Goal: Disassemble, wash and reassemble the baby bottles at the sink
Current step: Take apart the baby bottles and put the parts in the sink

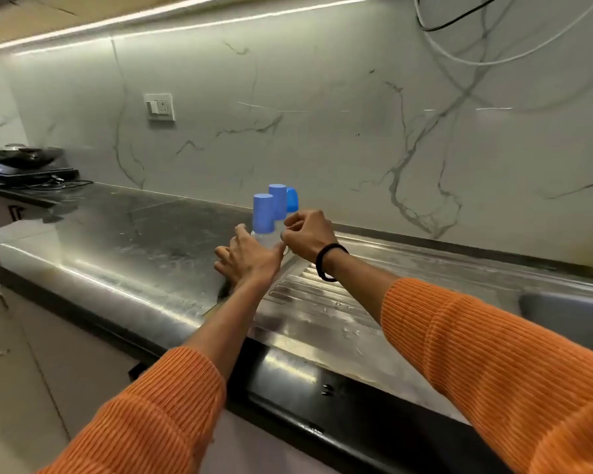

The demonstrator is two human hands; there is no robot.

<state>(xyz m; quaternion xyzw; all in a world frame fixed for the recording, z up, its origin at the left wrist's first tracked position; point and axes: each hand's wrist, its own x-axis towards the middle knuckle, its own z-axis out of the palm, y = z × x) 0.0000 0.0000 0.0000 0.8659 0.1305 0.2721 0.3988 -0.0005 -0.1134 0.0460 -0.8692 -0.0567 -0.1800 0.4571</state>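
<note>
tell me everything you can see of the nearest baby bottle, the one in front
The nearest baby bottle stands upright on the steel counter beside the draining board, ahead of two other blue-capped bottles. It has a tall matte blue cap, plastic by its look, over a clear or whitish body. The left hand wraps its lower body, hiding most of it.

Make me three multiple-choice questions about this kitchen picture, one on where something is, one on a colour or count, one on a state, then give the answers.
1. Where do the bottles stand?
A. inside the sink basin
B. on the counter beside the ribbed drainboard
C. on the stove

2. How many blue caps show?
A. one
B. three
C. five

3. What state are the bottles in?
A. caps on
B. caps off
C. lying down

Answers: 1 B, they stand at the left edge of the drainboard. 2 B, three caps are clustered above the left hand and right hand. 3 A, every visible cap sits upright on top.
</note>
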